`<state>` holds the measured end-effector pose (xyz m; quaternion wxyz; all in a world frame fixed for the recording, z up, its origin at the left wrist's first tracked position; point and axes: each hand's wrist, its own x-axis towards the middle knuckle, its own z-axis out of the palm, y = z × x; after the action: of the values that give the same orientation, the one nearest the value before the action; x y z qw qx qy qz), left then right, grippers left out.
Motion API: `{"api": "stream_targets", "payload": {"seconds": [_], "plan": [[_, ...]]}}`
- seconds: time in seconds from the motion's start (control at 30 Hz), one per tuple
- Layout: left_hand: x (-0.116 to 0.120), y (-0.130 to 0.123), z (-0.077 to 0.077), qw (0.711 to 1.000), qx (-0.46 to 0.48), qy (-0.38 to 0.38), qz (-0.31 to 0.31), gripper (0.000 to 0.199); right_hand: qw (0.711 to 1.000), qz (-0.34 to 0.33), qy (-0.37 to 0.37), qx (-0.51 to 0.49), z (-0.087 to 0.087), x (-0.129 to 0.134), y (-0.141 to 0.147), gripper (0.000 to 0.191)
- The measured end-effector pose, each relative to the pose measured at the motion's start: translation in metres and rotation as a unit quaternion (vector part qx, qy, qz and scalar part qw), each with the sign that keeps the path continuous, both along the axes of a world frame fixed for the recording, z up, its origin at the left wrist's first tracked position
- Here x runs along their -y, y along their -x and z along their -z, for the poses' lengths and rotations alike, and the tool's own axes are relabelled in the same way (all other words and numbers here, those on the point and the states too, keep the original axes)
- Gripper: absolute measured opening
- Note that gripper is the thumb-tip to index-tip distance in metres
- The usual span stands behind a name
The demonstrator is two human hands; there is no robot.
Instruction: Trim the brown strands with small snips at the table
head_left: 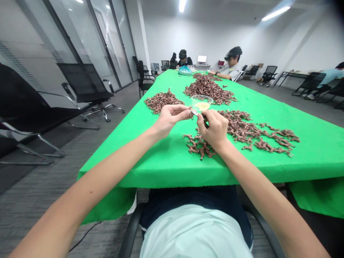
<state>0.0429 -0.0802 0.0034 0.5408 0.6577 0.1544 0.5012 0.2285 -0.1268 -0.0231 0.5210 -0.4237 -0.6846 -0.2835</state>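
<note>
My left hand and my right hand meet above the green cloth-covered table. Their fingertips pinch a small silvery piece, too small to identify. A clear plastic bowl holding a pale yellow granular material stands just beyond my fingers. Close under my right hand lies a heap of small brown twisted pieces, which continues to my right as a wider spread. Similar brown heaps lie beyond my left hand and behind the bowl. My wrists hide part of the nearest heap.
Two co-workers sit at the far end of the table near a blue plastic bag. Black office chairs stand to my left beside glass walls. Another person sits at a separate table to the right.
</note>
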Motion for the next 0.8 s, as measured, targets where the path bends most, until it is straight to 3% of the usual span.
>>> {"api": "stream_targets", "payload": {"seconds": [0.37,0.8], "plan": [[0.007,-0.01,0.001,0.996,0.039,-0.036,-0.069,0.036,0.992,-0.077,0.044,-0.091,-0.002,0.004,0.014,0.038],[0.01,-0.013,0.001,0.993,0.053,-0.033,-0.101,0.032,0.983,-0.107,0.093,-0.117,0.001,0.003,0.017,0.042]]}}
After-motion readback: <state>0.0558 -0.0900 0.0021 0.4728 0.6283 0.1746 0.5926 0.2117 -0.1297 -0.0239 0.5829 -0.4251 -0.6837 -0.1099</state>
